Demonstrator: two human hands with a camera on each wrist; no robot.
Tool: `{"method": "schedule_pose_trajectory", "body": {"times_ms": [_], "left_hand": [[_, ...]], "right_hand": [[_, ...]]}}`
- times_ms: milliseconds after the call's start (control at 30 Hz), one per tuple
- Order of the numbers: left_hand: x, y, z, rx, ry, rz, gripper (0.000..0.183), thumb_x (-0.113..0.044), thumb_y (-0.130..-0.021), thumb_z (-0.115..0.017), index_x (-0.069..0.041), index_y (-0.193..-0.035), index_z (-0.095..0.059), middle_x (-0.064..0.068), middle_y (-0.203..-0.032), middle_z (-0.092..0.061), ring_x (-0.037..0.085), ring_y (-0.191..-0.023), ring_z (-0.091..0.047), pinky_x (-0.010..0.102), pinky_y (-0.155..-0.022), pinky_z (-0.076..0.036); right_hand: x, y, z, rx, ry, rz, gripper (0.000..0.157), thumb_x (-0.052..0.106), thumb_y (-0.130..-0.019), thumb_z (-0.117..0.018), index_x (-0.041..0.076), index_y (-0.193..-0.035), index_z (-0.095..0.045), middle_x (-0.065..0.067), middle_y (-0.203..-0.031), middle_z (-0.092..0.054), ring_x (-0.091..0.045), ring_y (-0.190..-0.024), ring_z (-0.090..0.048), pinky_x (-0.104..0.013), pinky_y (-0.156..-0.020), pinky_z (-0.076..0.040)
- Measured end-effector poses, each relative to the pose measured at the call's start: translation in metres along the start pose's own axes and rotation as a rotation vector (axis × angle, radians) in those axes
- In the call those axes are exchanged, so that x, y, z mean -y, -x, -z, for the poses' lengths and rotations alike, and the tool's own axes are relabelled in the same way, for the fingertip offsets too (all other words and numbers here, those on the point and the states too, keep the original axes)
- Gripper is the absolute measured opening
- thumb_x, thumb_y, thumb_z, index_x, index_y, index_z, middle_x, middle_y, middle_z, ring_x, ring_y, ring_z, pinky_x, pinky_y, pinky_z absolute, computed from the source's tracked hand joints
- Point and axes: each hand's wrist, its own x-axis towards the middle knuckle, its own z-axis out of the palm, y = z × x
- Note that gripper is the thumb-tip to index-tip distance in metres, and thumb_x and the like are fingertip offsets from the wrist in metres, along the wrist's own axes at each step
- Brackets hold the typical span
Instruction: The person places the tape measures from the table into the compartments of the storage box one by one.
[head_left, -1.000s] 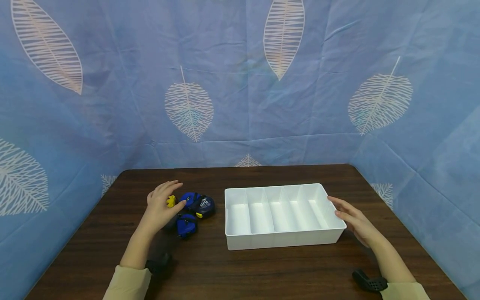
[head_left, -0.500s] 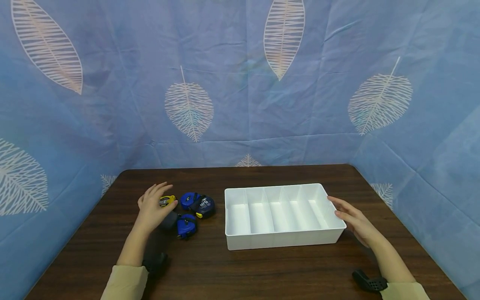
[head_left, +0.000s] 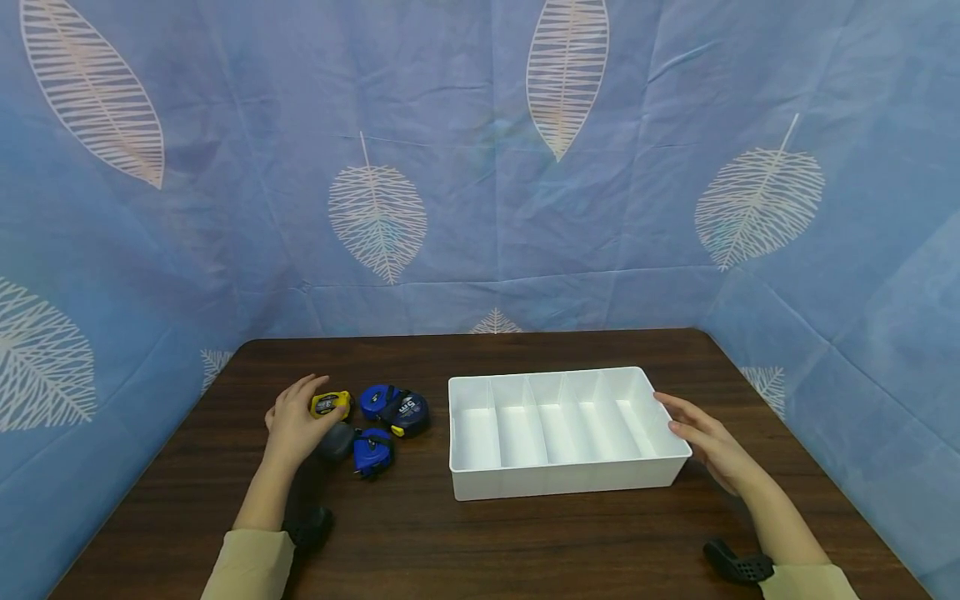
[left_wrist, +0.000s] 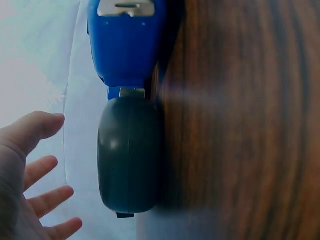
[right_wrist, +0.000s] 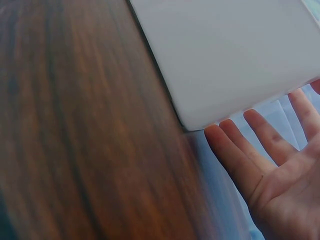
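My left hand (head_left: 295,421) hovers with spread fingers just left of a yellow tape measure (head_left: 330,405). Nothing is held between its thumb and fingers. A dark, rounded tape measure (left_wrist: 131,155) lies near that hand, partly covered by it in the head view. Beside it is a blue tape measure (left_wrist: 127,45). Further off, another blue tape measure (head_left: 377,398) touches a navy one marked 5m (head_left: 408,413). At the right, my right hand (head_left: 712,442) rests its fingertips against the end wall of a white divided tray (right_wrist: 230,55); the fingers are nearly straight.
Narrow compartments, set side by side, run along the white tray, which stands right of the tape measures. The dark wooden table (head_left: 525,550) ends at a blue leaf-patterned cloth (head_left: 465,208) behind and at both sides. A black strap (head_left: 738,564) is on the right wrist.
My left hand has shifted left and slightly toward me, uncovering more of the yellow and dark tape measures. The right hand and the tray have stayed put.
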Motion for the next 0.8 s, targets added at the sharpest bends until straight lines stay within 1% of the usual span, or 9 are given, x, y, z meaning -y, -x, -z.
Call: {"method": "schedule_pose_trajectory", "body": {"times_ms": [167, 300, 433, 533, 667, 800], "left_hand": [[0.002, -0.001, -0.003, 0.006, -0.005, 0.023, 0.065, -0.03, -0.086, -0.071, -0.002, -0.14, -0.046, 0.026, -0.147, -0.032, 0.053, -0.128, -0.026, 0.076, -0.092, -0.014], [0.004, -0.002, -0.005, 0.011, 0.002, 0.048, 0.067, -0.031, -0.086, -0.071, -0.002, -0.141, -0.045, 0.027, -0.146, -0.033, 0.054, -0.125, -0.03, 0.074, -0.09, -0.019], [0.006, -0.002, -0.007, 0.034, 0.025, 0.082, 0.068, -0.03, -0.087, -0.07, -0.001, -0.142, -0.042, 0.027, -0.145, -0.033, 0.052, -0.124, -0.034, 0.071, -0.09, -0.023], [0.006, -0.003, -0.009, 0.059, 0.043, 0.107, 0.07, -0.031, -0.087, -0.069, -0.001, -0.143, -0.039, 0.028, -0.145, -0.033, 0.051, -0.123, -0.035, 0.07, -0.091, -0.025], [0.006, -0.003, -0.011, 0.091, 0.059, 0.131, 0.072, -0.029, -0.087, -0.069, 0.0, -0.145, -0.036, 0.029, -0.145, -0.03, 0.051, -0.123, -0.035, 0.066, -0.094, -0.03], [0.006, -0.005, -0.014, 0.11, 0.084, 0.14, 0.072, -0.027, -0.088, -0.069, 0.001, -0.145, -0.035, 0.031, -0.146, -0.027, 0.052, -0.126, -0.031, 0.065, -0.096, -0.031]], "right_hand": [[0.001, 0.0, 0.0, 0.001, -0.007, -0.001, 0.05, 0.015, -0.103, -0.041, 0.006, -0.15, -0.028, -0.028, -0.148, -0.017, 0.004, -0.111, -0.043, -0.032, -0.081, -0.049], [0.002, 0.0, 0.0, -0.002, -0.007, -0.012, 0.05, 0.016, -0.103, -0.041, 0.005, -0.15, -0.028, -0.029, -0.148, -0.016, 0.004, -0.111, -0.042, -0.034, -0.081, -0.048], [0.001, -0.001, 0.001, -0.001, 0.0, -0.018, 0.051, 0.017, -0.103, -0.042, 0.006, -0.15, -0.028, -0.029, -0.149, -0.015, 0.002, -0.113, -0.039, -0.035, -0.082, -0.047], [0.001, -0.001, 0.001, 0.005, 0.0, -0.015, 0.05, 0.017, -0.103, -0.041, 0.007, -0.15, -0.028, -0.03, -0.149, -0.013, 0.002, -0.114, -0.037, -0.034, -0.083, -0.047], [0.0, -0.001, 0.002, 0.013, -0.017, -0.01, 0.05, 0.016, -0.103, -0.039, 0.007, -0.151, -0.027, -0.03, -0.151, -0.009, 0.003, -0.115, -0.037, -0.031, -0.082, -0.048], [-0.001, 0.0, 0.002, 0.021, -0.022, -0.001, 0.05, 0.016, -0.103, -0.039, 0.008, -0.151, -0.027, -0.032, -0.15, -0.007, 0.005, -0.113, -0.04, -0.03, -0.081, -0.049]]}}
